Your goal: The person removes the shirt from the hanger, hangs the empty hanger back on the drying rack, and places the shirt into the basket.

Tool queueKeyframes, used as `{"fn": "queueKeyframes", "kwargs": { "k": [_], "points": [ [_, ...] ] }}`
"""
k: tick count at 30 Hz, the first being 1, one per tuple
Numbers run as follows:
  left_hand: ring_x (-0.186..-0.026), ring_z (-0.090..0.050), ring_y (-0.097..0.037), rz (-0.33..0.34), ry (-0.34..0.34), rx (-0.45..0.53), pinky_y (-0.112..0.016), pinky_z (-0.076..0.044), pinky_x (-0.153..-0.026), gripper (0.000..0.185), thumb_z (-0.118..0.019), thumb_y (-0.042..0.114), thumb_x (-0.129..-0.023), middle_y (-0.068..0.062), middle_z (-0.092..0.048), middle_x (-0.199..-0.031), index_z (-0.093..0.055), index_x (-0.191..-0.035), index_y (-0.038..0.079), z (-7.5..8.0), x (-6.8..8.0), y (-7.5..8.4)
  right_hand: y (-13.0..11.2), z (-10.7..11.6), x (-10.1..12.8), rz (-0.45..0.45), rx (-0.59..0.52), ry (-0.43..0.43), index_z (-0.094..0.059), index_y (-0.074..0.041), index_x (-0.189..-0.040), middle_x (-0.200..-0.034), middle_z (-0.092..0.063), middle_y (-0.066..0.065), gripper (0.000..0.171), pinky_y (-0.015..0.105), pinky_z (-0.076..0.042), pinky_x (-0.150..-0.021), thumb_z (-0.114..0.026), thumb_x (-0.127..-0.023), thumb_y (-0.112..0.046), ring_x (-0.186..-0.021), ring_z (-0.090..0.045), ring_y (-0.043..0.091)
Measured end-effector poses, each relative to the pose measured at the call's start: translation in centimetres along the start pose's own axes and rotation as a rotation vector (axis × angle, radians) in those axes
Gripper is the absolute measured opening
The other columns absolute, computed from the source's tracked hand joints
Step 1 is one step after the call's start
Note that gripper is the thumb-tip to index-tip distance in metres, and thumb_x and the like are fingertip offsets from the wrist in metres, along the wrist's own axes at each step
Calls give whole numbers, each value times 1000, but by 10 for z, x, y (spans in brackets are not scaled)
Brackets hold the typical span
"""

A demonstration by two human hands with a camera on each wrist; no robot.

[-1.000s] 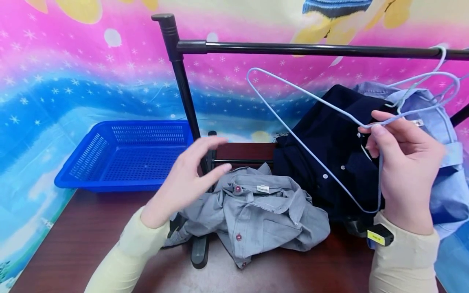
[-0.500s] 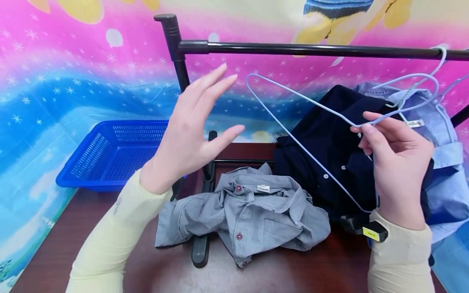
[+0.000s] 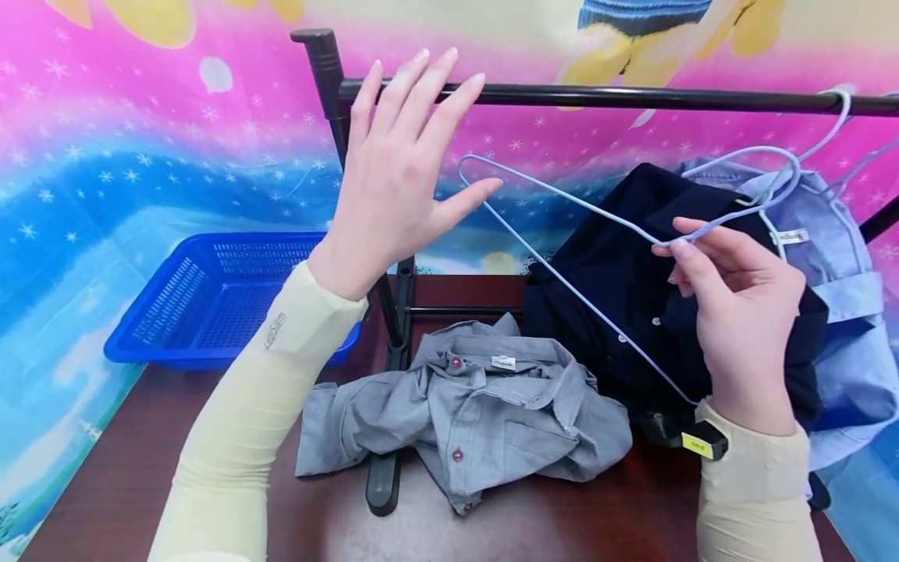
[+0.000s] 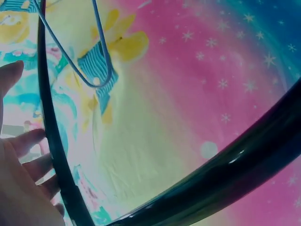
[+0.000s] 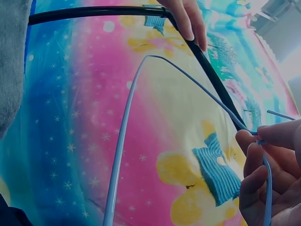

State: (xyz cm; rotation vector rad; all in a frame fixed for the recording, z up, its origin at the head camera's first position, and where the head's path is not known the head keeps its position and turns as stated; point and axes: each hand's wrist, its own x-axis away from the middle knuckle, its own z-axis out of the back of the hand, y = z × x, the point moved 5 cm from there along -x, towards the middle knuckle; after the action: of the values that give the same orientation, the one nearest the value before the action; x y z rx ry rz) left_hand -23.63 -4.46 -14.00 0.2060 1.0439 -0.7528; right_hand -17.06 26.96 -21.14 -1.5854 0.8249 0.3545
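My right hand (image 3: 744,300) pinches a light blue wire hanger (image 3: 562,191) at the base of its hook, between thumb and fingertips. The hanger is bare and tilted, its hook toward the right. My left hand (image 3: 400,172) is raised at the left end of the black clothes rack's top bar (image 3: 597,95), fingers straight and spread. In the left wrist view its fingertips lie against or right beside the bar (image 4: 51,127); contact is hard to tell. A grey button shirt (image 3: 492,421) lies crumpled on the table below, collar toward the rack.
A navy shirt (image 3: 632,297) and a light blue shirt (image 3: 853,343) hang on hangers at the right of the rack. A blue plastic basket (image 3: 133,339) stands at the left. The rack's foot (image 3: 382,484) runs under the grey shirt on the dark wooden table (image 3: 211,499).
My left hand has risen from beside the grey shirt's sleeve to the rack's top bar, its fingers spreading. The right hand has shifted a little left with the hanger.
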Motion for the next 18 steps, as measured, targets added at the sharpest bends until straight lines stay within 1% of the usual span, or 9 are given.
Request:
{"fn": "queueKeyframes", "kwargs": {
  "k": [3, 5, 9, 14, 15, 18],
  "points": [
    [-142, -36, -30, 12, 31, -6, -43, -4, -121, 74, -49, 63, -98, -14, -47, -153, -50, -151, 12, -3, -1, -5, -2, -6, 1, 9, 46, -3, -68, 20, -110, -88, -74, 19, 24, 21, -52, -64, -73, -89, 9, -61, -59, 20],
    [-139, -39, -29, 21, 69, 11, -43, -7, -120, 69, -52, 61, -98, -13, -51, -148, -53, -149, 14, -5, -3, -6, -5, -10, 0, 30, 77, -4, -69, 19, -109, -88, -75, 18, 23, 21, -51, -64, -73, -89, 7, -62, -59, 19],
    [-131, -46, -26, 50, 184, 54, -43, -15, -117, 59, -56, 57, -98, -10, -60, -136, -62, -140, 16, -9, -6, -8, -6, -16, -3, 63, 112, -10, -70, 18, -107, -89, -75, 17, 22, 21, -50, -64, -73, -89, 6, -62, -60, 18],
    [-113, -52, -26, 72, 341, 83, -40, -25, -109, 46, -59, 52, -100, -8, -67, -116, -72, -124, 15, -12, -12, -10, -6, -20, -10, 93, 137, -13, -71, 18, -106, -92, -76, 15, 21, 21, -49, -63, -73, -90, 5, -64, -63, 17],
    [-110, -53, -26, 75, 364, 87, -39, -26, -108, 45, -60, 51, -100, -8, -68, -113, -73, -122, 15, -13, -13, -11, -6, -21, -11, 97, 140, -12, -71, 18, -106, -92, -76, 15, 21, 21, -49, -64, -73, -90, 5, -64, -63, 17],
    [-104, -53, -25, 98, 405, 96, -39, -27, -106, 41, -60, 51, -100, -6, -69, -108, -76, -117, 16, -15, -16, -12, -6, -21, -15, 106, 148, -1, -71, 17, -106, -94, -76, 15, 21, 21, -50, -64, -74, -89, 5, -66, -65, 17]
  ]
}}
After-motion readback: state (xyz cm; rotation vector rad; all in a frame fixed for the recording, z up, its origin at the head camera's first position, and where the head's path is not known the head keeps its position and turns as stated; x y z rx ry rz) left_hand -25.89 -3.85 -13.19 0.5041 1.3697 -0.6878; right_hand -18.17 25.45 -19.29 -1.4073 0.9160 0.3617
